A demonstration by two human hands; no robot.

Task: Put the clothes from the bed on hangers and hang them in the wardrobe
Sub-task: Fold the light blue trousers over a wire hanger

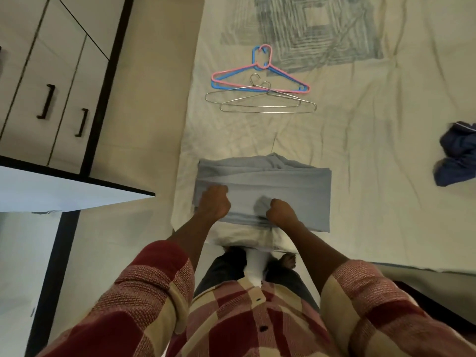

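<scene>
both hands sit on the folded light blue cloth (265, 186) at the near edge of the bed (360, 150). left hand (215, 202) and right hand (280, 212) have fingers curled, bunching the fabric. hangers (260, 94) lie beyond.

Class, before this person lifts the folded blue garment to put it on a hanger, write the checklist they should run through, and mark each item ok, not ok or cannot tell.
1. Left hand grips the garment: ok.
2. Right hand grips the garment: ok.
3. Hangers within reach: pink hanger, blue hanger and two wire hangers lie on the bed beyond the garment: ok.
4. Hangers separated: they overlap, may tangle: not ok.
5. Wardrobe open: doors look closed: not ok.
6. Garment type and neck opening: folded, cannot tell.
</scene>
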